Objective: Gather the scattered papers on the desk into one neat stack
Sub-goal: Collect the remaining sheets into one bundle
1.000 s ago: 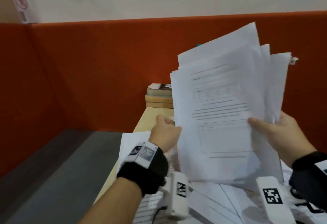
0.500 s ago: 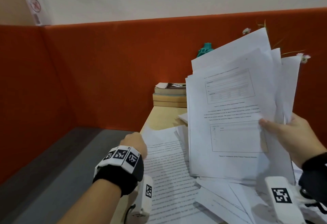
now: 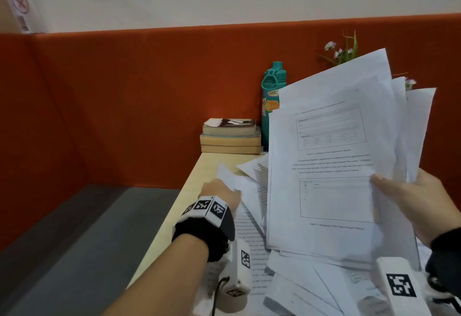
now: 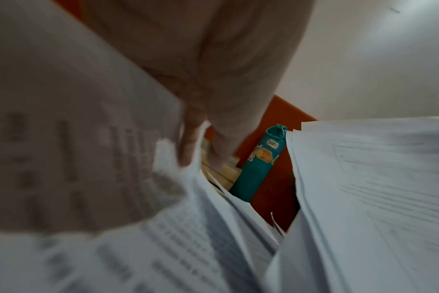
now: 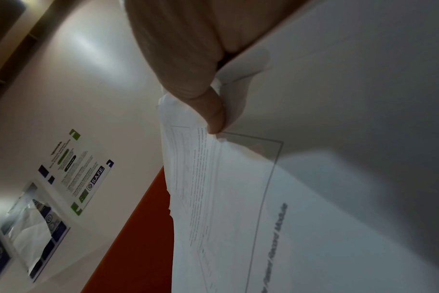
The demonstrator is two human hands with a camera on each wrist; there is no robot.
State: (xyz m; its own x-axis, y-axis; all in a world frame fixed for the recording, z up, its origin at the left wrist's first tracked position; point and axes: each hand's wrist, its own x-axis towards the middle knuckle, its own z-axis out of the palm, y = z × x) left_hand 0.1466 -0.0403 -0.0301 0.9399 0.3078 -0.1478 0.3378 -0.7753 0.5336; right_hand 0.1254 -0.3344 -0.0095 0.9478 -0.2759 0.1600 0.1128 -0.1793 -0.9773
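Note:
My right hand [image 3: 409,196] holds a fanned bundle of printed papers [image 3: 331,161] upright above the desk, thumb on the front sheet [image 5: 313,178]. The thumb [image 5: 208,111] pinches the bundle's right edge. My left hand [image 3: 219,193] is low at the desk's left side and pinches the far corner of a loose printed sheet [image 3: 249,231], lifting it. In the left wrist view the fingers [image 4: 191,142] curl over that sheet's [image 4: 88,148] edge. More loose sheets [image 3: 309,285] lie overlapping on the desk under the bundle.
A pile of books [image 3: 230,136] and a teal water bottle [image 3: 270,101] stand at the desk's back against the orange partition [image 3: 139,96]. Flowers [image 3: 341,51] rise behind the bundle. The wooden desk's [image 3: 199,171] left edge borders a grey surface [image 3: 82,236].
My left hand let go of the bundle, dropped to the desk and took hold of a loose sheet. The right hand keeps the bundle raised; the view has swung right.

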